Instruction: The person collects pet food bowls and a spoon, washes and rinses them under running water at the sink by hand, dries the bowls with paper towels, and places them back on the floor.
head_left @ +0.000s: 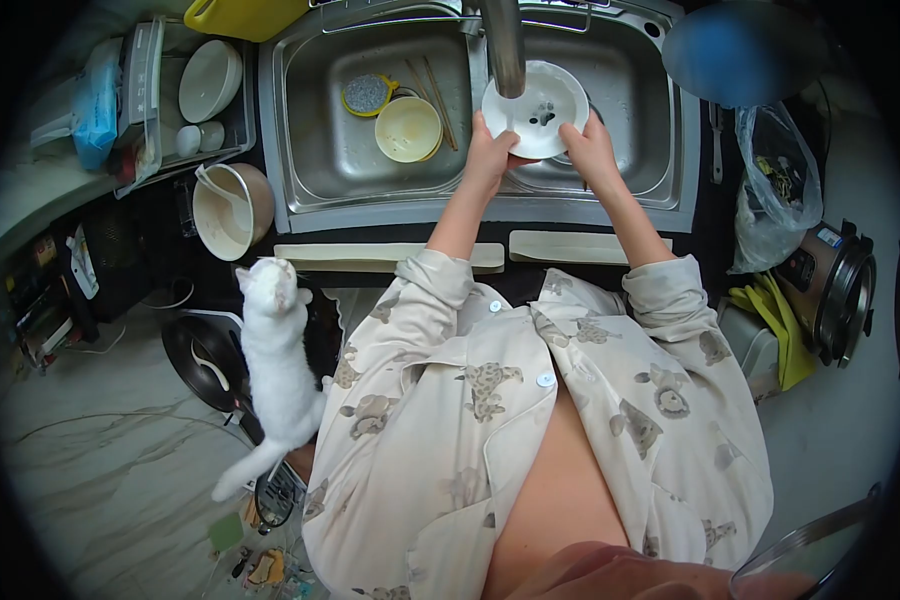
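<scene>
A white plate (pixel 562 90) with a dark printed pattern in its middle is held over the right sink basin (pixel 635 130), just below the faucet (pixel 504 50). My left hand (pixel 493 152) grips its lower left rim, thumb on top. On the lower right rim, my right hand (pixel 588 148) holds it the same way. The undersides of the fingers are hidden beneath the plate. Whether water is running I cannot tell. In the left basin (pixel 320 165) lie a cream bowl (pixel 408 130), a pair of chopsticks (pixel 438 100) and a yellow-edged scrubber (pixel 368 94).
A white cat (pixel 278 350) stretches upright against the counter at my left. Near it are a pot with a ladle (pixel 232 210) and a dark pan (pixel 202 355). At the right sit a plastic bag (pixel 776 190) and a rice cooker (pixel 820 285). A dish rack (pixel 150 100) stands left.
</scene>
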`<action>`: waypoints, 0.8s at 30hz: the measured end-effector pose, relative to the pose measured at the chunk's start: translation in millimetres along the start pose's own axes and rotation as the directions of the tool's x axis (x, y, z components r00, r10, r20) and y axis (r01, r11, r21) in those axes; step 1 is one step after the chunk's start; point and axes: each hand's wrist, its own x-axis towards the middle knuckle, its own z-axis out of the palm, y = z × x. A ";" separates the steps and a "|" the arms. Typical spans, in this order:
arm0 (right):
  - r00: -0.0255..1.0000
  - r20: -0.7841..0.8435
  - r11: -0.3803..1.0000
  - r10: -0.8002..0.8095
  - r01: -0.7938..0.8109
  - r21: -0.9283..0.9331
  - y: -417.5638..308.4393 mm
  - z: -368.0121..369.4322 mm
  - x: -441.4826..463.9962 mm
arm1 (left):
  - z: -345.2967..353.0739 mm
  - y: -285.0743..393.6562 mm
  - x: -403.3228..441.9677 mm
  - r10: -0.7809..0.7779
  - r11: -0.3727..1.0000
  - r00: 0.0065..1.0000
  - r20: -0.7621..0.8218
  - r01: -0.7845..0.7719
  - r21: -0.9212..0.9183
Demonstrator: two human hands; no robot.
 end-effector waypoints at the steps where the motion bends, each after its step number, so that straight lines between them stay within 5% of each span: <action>1: 1.000 0.002 1.000 0.002 -0.002 -0.001 -2.1 1.7 -4.6 | 0.0 -2.9 -0.2 0.067 0.998 0.998 0.007 -0.067 -0.008; 3: 0.999 0.014 0.999 0.036 -0.036 0.010 -8.1 4.6 -14.9 | -2.3 -3.9 7.5 0.070 0.995 0.995 -0.070 -0.064 0.083; 6: 0.999 -0.016 0.999 -0.046 0.046 -0.015 0.3 7.1 -19.0 | -22.3 -15.9 29.5 0.349 0.824 0.929 -0.124 -0.242 0.512; 10: 1.000 0.005 1.000 0.004 -0.004 -0.003 -9.7 5.3 -24.1 | -28.7 -0.4 32.1 0.245 0.695 0.965 -0.091 -0.110 0.710; 12: 0.982 0.062 0.975 0.176 -0.182 0.123 -19.0 2.7 -25.1 | -28.6 5.7 34.8 0.142 0.619 0.982 -0.128 0.013 0.785; 13: 0.983 0.058 0.975 0.176 -0.182 0.126 -15.7 0.4 -23.3 | -24.5 10.3 31.3 0.141 0.617 0.982 -0.124 0.011 0.787; 14: 0.937 0.181 0.904 0.297 -0.337 0.263 -9.8 -3.5 -20.1 | -18.7 16.3 22.4 -0.033 0.887 0.989 -0.146 0.096 0.452; 15: 0.865 0.319 0.791 0.386 -0.489 0.369 -5.7 -5.8 -17.6 | -13.4 21.8 11.7 -0.200 0.978 0.975 -0.093 0.204 0.036; 16: 0.866 0.321 0.791 0.384 -0.488 0.370 -6.2 -3.5 -18.4 | -5.4 21.7 0.4 -0.187 0.982 0.981 -0.046 0.184 -0.052; 19: 0.829 0.427 0.718 0.360 -0.539 0.441 -11.9 4.6 -24.3 | -5.7 13.3 -13.3 0.005 0.990 0.987 -0.158 0.017 0.137; 21: 0.769 0.489 0.826 0.413 -0.542 0.155 -24.1 -6.4 -20.8 | -10.8 21.4 -16.0 0.015 0.993 0.988 -0.152 0.003 0.114; 23: 0.845 0.371 0.896 0.386 -0.438 0.065 -20.9 -17.2 -9.1 | -12.9 34.7 -19.5 0.014 0.996 0.992 -0.125 -0.003 0.089; 24: 0.973 0.145 0.979 0.178 -0.161 -0.121 -22.7 -23.4 -5.5 | -11.8 41.8 -22.4 -0.052 0.995 0.989 -0.140 0.064 0.078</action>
